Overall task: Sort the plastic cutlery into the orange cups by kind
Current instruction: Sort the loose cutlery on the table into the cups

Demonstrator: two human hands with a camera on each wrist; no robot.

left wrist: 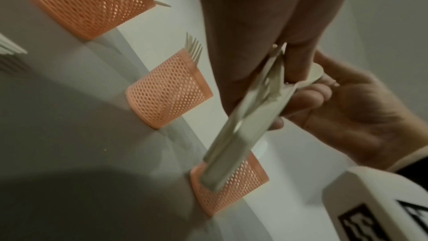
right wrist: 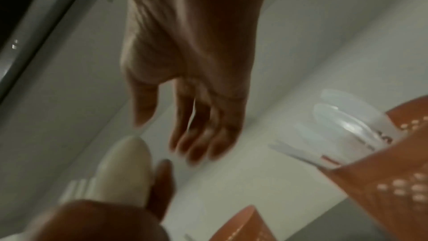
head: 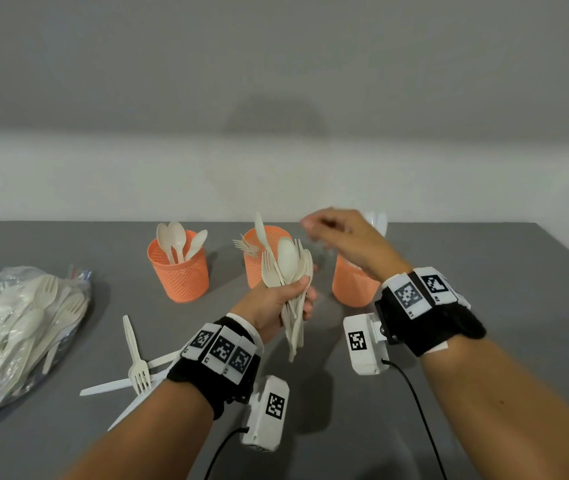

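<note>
Cutlery bundle (head: 290, 289), forks and spoons mixed, stands upright in the left hand (head: 272, 306), whose fingers curl round the handles above the table (head: 414, 427). The right hand (head: 345, 244) hovers over the right orange cup (head: 352, 285), fingers loosely extended and holding nothing. Toward the far edge, the left cup (head: 179, 271) carries spoons and the middle cup (head: 255, 261) forks. Loose pieces (head: 136, 362) and a bagged pile (head: 23, 334) lie near the left edge.
</note>
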